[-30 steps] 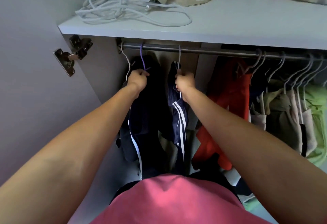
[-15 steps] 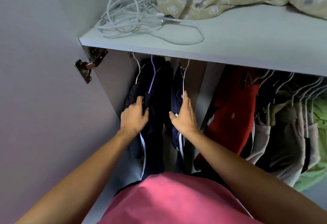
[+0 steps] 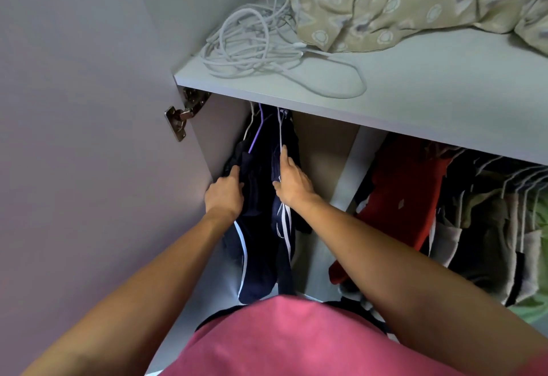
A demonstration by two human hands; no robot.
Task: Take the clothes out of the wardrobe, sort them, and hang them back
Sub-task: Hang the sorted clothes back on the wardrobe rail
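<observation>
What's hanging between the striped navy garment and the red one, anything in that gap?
Nothing hangs there in the head view. Between the striped navy garment and the red garment show only the wardrobe's brown back panel and a pale vertical divider.

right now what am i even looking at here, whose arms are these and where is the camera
There is no machine here. The camera is worn on a person's head and looks forward and down, so the two bare arms coming up from the bottom are that person's own; the pink at the bottom is their shirt.

They stand at an open wardrobe. The left hand grips a dark navy garment that hangs on a purple hanger. The right hand lies with fairly straight fingers against a navy garment with white stripes on a white hanger; whether it pinches the cloth is hard to tell.

On the shelf above lie a tangle of white cable and a patterned beige quilt. To the right hang a red garment and more clothes on white hangers.
</observation>
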